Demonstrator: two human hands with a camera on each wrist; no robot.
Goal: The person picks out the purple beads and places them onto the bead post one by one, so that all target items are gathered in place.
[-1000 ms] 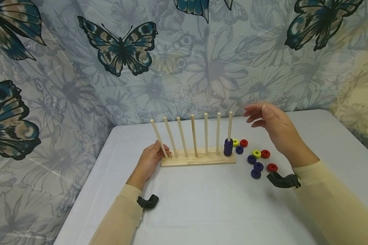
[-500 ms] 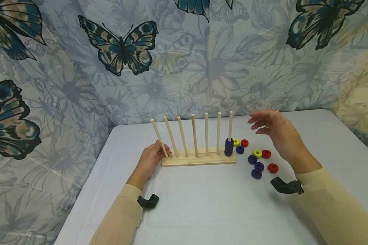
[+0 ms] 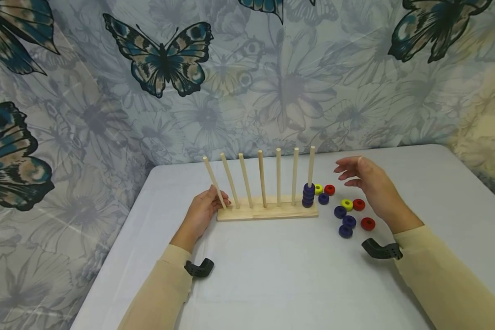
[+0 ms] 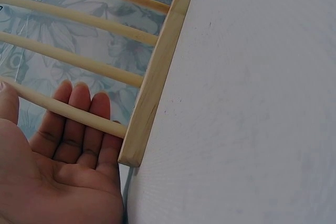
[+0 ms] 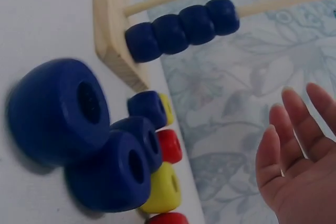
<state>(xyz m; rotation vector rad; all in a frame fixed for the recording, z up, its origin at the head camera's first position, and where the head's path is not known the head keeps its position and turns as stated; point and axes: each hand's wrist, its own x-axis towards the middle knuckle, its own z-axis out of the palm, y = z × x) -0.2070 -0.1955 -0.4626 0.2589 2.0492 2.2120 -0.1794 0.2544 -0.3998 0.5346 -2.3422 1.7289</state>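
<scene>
Clock read from the middle of the wooden rack (image 3: 268,213), 12 = far edge. Rack sits upright on the white tabletop (image 3: 272,275), seven pegs in a row. My left hand (image 3: 202,211) is at its 9 o'clock end: fingers relaxed, lying behind the end peg (image 3: 215,182), thumb by the same peg; I can't tell how firm the contact is. Stack of four blue beads (image 3: 308,195) sits low on the 3 o'clock peg (image 3: 311,166). My right hand (image 3: 367,181) hovers between 2 and 3 o'clock, fingers relaxed and slightly bent, palm bare in the right wrist view. Nine loose beads between 2 and 4 o'clock. Just off the rack's end: near yellow bead (image 3: 319,189), near red bead (image 3: 329,189), near blue bead (image 3: 323,199). Farther out: outer yellow bead (image 3: 347,205) beside middle red bead (image 3: 359,204), then outer blue bead (image 3: 340,212) at that yellow's 8. Below those, I see two blue beads (image 3: 349,222) close together, with lone red bead (image 3: 368,223) at their 3. Butterfly-print backdrop (image 3: 288,91) at 12.
</scene>
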